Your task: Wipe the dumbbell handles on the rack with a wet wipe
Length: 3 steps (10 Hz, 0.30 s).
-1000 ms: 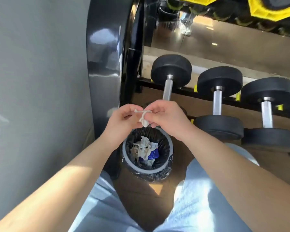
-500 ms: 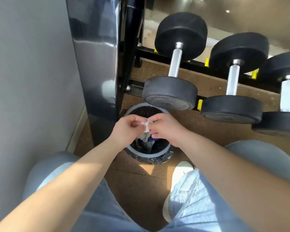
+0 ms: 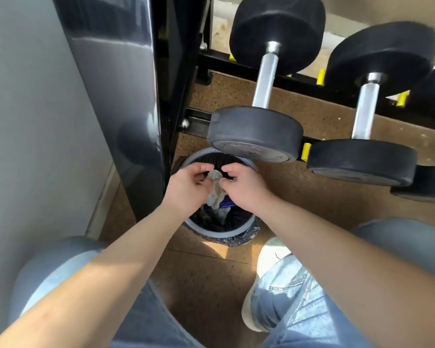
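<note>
Left hand (image 3: 186, 188) and right hand (image 3: 245, 190) both pinch the crumpled wet wipe (image 3: 214, 177) over the bin (image 3: 219, 232), apparently the disposal step, so next they just release it.

No text can be read, even on the dumbbell (image 3: 255, 133) ends.

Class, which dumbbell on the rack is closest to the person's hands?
The leftmost dumbbell, beside the upright. Its near end overlaps the bin rim above the left hand and right hand, which hold the wipe; the others sit further right.
</note>
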{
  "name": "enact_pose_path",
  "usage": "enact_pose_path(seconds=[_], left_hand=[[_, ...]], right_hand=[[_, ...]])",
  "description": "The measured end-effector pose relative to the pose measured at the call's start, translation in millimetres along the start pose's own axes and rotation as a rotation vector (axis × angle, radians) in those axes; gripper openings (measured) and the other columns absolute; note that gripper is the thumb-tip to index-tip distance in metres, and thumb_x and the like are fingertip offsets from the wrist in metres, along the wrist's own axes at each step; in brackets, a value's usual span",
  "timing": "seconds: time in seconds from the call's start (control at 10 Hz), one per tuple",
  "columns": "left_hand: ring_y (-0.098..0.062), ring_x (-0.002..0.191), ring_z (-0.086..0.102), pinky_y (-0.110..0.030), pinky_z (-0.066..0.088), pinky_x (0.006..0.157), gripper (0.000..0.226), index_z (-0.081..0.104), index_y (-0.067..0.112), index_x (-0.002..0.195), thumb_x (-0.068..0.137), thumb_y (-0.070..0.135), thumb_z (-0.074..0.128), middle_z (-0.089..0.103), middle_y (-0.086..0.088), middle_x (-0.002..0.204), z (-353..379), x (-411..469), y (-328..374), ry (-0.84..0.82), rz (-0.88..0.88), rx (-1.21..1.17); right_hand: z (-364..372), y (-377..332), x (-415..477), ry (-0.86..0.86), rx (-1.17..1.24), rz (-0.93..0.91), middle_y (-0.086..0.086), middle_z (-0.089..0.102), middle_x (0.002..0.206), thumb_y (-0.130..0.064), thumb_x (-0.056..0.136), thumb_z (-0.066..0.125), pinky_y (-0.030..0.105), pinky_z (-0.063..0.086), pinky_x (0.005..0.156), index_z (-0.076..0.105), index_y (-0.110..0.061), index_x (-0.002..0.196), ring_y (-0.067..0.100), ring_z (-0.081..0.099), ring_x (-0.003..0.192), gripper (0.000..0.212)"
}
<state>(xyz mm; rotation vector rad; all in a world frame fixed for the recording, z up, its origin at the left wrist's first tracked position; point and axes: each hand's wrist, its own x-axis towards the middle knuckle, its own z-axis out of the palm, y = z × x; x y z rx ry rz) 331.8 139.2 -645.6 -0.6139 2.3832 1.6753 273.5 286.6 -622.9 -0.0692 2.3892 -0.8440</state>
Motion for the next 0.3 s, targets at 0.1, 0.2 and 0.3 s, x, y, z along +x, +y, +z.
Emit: enact_pose_path(seconds=[0.1,0.2,0.3], left_hand=[[0.003,0.111,0.061,-0.004,0.042,0.090,0.031,0.069,0.028,0.126,0.097,0.014,0.066,0.066,0.017,0.118,-6.7,-3.5,3.2,0.044,0.033,0.025],[0.002,0.115,0.060,-0.014,0.044,0.099,0.032,0.067,0.028,0.127,0.098,0.016,0.066,0.065,0.016,0.122,-11.4,-4.2,5.2,0.051,0.059,0.033],[0.002,0.116,0.060,-0.017,0.045,0.101,0.032,0.066,0.028,0.127,0.098,0.015,0.065,0.065,0.017,0.121,-12.3,-2.0,8.4,0.089,0.063,0.021]], right_hand=[[-2.3,-4.3,-1.3,-0.020,-0.011,-0.065,-0.004,0.059,0.144,-0.029,0.100,0.061,0.030,0.045,0.103,0.056,-0.028,0.143,0.016,0.059,0.126,0.044],[-5.5,-11.0,-3.5,-0.035,-0.033,-0.118,-0.005,0.059,0.144,-0.030,0.101,0.059,0.026,0.044,0.093,0.054,-0.028,0.145,0.009,0.059,0.110,0.044],[-6.1,-17.3,-3.3,-0.046,-0.082,-0.159,-0.005,0.056,0.147,-0.033,0.101,0.059,0.029,0.045,0.097,0.051,-0.030,0.148,0.012,0.059,0.118,0.048]])
